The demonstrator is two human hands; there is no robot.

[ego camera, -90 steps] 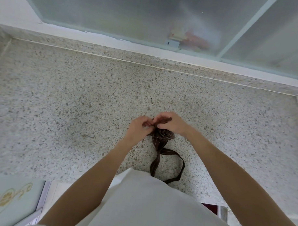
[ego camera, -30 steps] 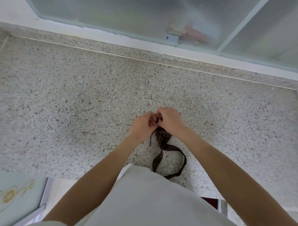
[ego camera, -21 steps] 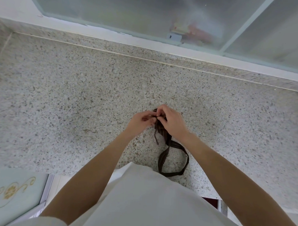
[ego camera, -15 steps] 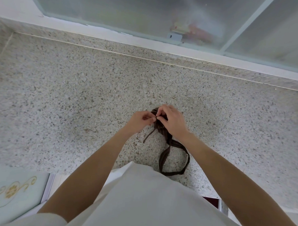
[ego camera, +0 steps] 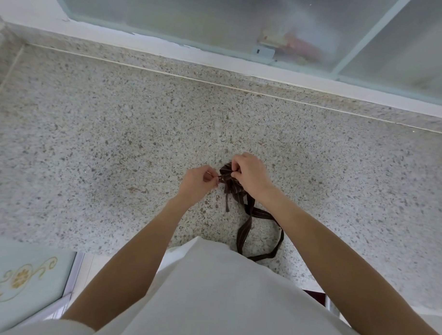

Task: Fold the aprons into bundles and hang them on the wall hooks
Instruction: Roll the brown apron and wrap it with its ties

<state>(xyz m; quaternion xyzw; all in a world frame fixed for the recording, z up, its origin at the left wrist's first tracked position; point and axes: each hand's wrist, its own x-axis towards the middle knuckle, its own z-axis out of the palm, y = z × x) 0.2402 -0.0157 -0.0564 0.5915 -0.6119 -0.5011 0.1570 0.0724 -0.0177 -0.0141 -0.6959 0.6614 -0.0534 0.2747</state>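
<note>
A small dark brown striped apron bundle (ego camera: pixel 233 186) lies on the speckled stone counter (ego camera: pixel 115 138), in the middle of the head view. My right hand (ego camera: pixel 249 174) covers its right side and pinches the fabric at the top. My left hand (ego camera: pixel 198 182) pinches a thin strap end at the bundle's left edge. A short strap tail (ego camera: pixel 227 204) hangs down from the bundle. A long strap loop (ego camera: pixel 260 237) trails toward my body. No wall hooks are in view.
A frosted sliding window (ego camera: pixel 220 19) with a white sill runs along the back of the counter. A pale green cabinet door with gold ornament (ego camera: pixel 23 278) sits at the lower left. My white shirt (ego camera: pixel 222 300) hides the counter's near edge.
My hands have drawn slightly apart, the left pulling the strap end leftward. The loose strap tail has swung from slanting left to hanging down. The bundle stays under my right hand.
</note>
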